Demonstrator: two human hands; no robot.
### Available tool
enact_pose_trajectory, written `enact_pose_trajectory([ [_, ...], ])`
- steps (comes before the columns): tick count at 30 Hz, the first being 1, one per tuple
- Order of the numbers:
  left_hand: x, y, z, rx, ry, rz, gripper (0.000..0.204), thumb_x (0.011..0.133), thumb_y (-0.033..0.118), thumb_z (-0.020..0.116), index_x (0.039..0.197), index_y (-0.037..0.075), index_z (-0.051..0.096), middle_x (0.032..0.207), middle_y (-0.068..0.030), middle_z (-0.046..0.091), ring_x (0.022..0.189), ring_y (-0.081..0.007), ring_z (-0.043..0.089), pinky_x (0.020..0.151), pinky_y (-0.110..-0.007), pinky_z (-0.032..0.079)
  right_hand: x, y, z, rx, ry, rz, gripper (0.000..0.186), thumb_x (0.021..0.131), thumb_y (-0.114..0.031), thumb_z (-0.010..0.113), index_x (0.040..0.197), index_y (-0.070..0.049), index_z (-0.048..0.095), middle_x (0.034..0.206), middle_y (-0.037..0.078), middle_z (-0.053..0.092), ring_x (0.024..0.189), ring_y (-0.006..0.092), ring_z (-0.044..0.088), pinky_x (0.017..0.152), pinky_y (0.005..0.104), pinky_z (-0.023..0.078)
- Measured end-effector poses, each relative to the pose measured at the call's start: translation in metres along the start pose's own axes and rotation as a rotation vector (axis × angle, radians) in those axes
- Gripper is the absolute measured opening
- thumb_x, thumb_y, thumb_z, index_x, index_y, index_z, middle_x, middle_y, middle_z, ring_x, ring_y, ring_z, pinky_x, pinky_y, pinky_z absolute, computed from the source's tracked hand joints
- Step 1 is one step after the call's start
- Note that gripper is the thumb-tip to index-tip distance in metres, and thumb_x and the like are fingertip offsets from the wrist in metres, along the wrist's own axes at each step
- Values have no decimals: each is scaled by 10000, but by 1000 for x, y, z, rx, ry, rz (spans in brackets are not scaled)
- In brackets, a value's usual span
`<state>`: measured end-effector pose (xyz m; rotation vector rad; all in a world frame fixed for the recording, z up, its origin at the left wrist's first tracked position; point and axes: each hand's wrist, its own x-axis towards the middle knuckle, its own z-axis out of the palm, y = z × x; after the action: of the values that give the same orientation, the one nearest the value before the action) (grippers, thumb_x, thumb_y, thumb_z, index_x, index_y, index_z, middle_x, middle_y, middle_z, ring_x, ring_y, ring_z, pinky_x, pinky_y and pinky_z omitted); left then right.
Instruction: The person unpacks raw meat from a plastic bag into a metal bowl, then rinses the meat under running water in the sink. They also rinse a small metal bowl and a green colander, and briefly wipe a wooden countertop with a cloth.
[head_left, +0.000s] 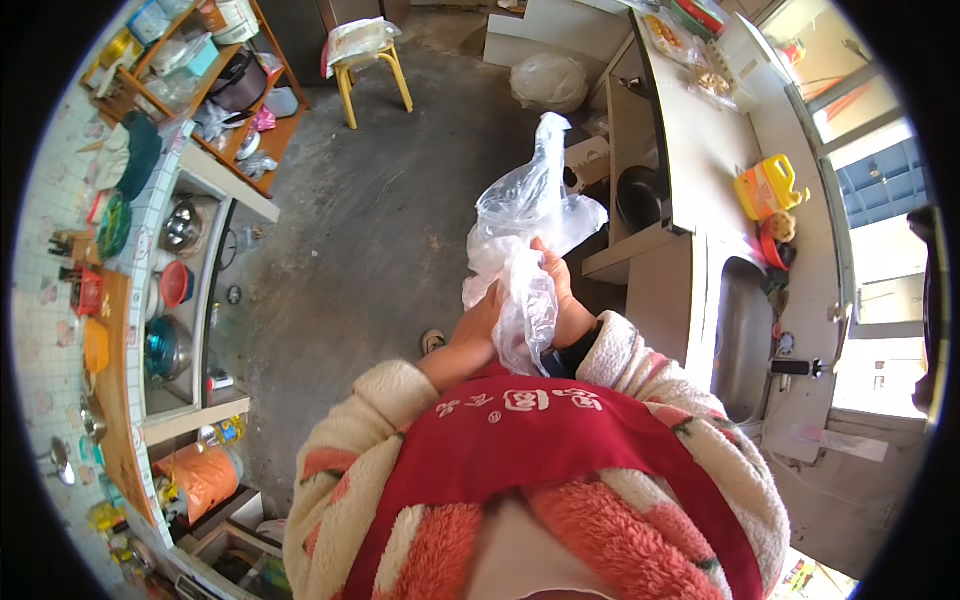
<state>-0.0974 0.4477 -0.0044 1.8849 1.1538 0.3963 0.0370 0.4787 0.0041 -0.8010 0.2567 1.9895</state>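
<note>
A crumpled, see-through plastic bag (535,215) is bunched up in front of my red apron. Its narrow twisted end points away from me, and a loose fold droops down between my wrists. On the bag's right side, my right hand (570,308) is closed round the gathered plastic, with a fingertip showing near the top. From the left, my left hand (480,328) grips the same bunch; the plastic covers most of its fingers. A dark band circles my right wrist. Whether anything is inside the bag cannot be made out.
To the right are a counter with a sink (742,340), a yellow jug (770,187) and a dark pan (638,198) on a shelf beneath. A stool (370,62) stands ahead. Shelves with bowls and a wooden cutting board (120,330) line the left. A stuffed bag (550,82) sits ahead.
</note>
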Motion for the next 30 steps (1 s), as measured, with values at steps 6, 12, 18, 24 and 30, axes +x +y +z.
enact_pose_trajectory([
  [6,121,-42,-34,-5,-2,154,444,787,259,461,1162,39,370,815,-219,580,736,-371,569,628,-436,443,60,-55,18,27,-70,-154,414,788,-383,518,959,-7,553,887,143,594,792,289,559,737,395,454],
  [12,235,-70,-76,-132,88,274,383,783,129,521,1139,28,425,921,-176,576,830,-308,577,703,-358,463,141,-143,31,-391,302,-409,196,791,-143,508,904,4,568,774,69,598,672,183,567,598,307,453],
  [18,361,-109,-73,-718,-201,-63,383,807,136,530,1156,25,421,1085,-103,510,978,-204,511,831,-297,431,203,-219,50,-341,280,-320,207,765,-59,540,951,25,567,832,91,609,708,185,581,619,311,464],
  [24,466,-148,-40,-1705,-687,-734,343,875,195,428,1175,29,412,1076,-82,500,964,-174,502,836,-287,428,263,-286,72,-388,340,-267,209,753,-65,554,953,-9,574,811,64,608,670,157,573,583,284,458],
  [30,549,-166,-2,-1473,-823,-588,313,855,194,468,1123,34,461,1025,-72,529,906,-163,522,787,-278,446,320,-326,54,-574,721,-477,164,765,-111,554,891,-13,591,741,34,600,633,120,561,563,244,445],
])
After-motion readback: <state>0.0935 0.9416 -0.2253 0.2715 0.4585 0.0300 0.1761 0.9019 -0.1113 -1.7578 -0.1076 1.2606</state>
